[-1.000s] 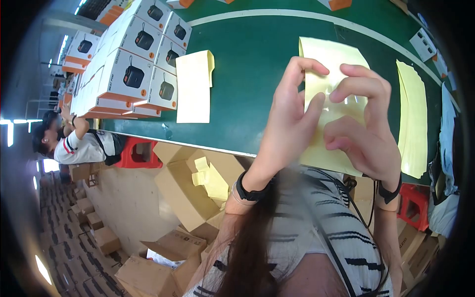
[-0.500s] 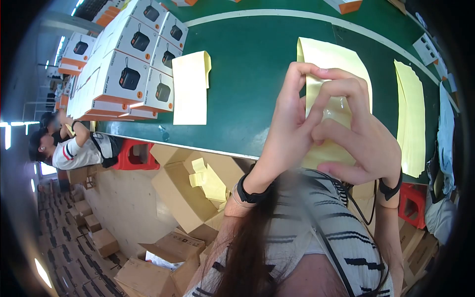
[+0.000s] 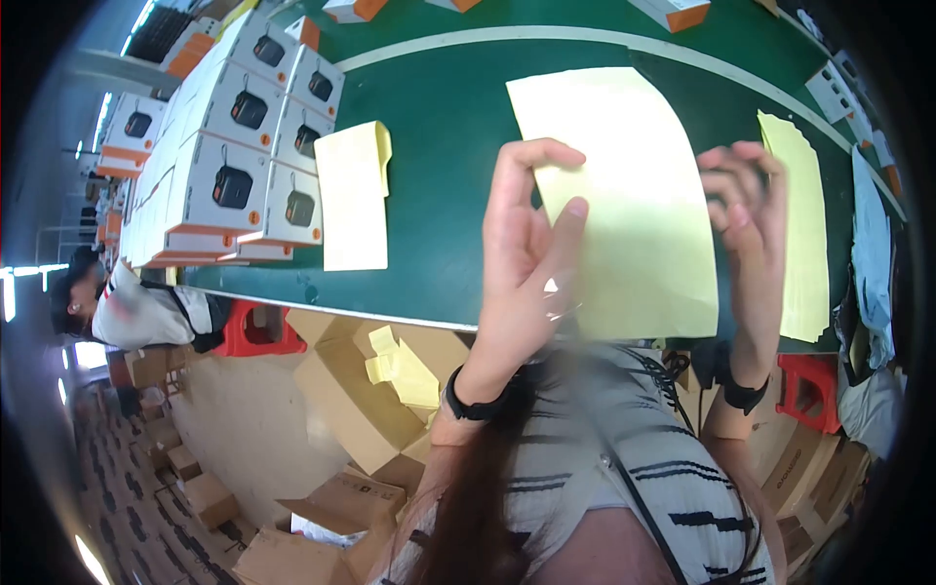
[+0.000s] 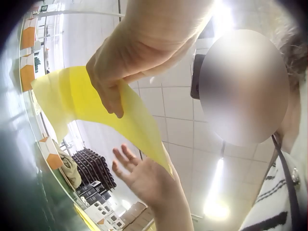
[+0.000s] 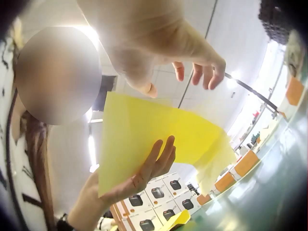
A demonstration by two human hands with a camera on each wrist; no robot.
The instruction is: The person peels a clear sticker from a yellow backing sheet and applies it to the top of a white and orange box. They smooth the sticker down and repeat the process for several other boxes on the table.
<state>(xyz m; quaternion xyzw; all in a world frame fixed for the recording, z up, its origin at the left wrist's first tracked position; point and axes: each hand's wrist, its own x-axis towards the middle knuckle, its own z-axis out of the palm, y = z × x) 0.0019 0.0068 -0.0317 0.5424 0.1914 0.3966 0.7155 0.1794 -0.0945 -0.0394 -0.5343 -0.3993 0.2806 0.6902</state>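
My left hand pinches a pale yellow sheet of paper by its left edge, with the thumb in front and the fingers behind. Held up above the green table, the sheet bows, as its curve in the left wrist view shows. A small shiny clear patch shows near the base of my left thumb. Off the sheet's right edge is my right hand, its fingers loosely bent and nothing between them. In the right wrist view, that right hand hangs over the yellow sheet, apart from it.
Folded yellow paper lies at the left, beside stacked white product boxes. More yellow sheets lie at the right of the green table. Below its edge stands an open carton with yellow paper inside. Another person sits at far left.
Both hands were together over the yellow sheet, fingers meeting. My right hand has since moved away to the right, while my left has shifted left with the sheet, now lifted and bowed.
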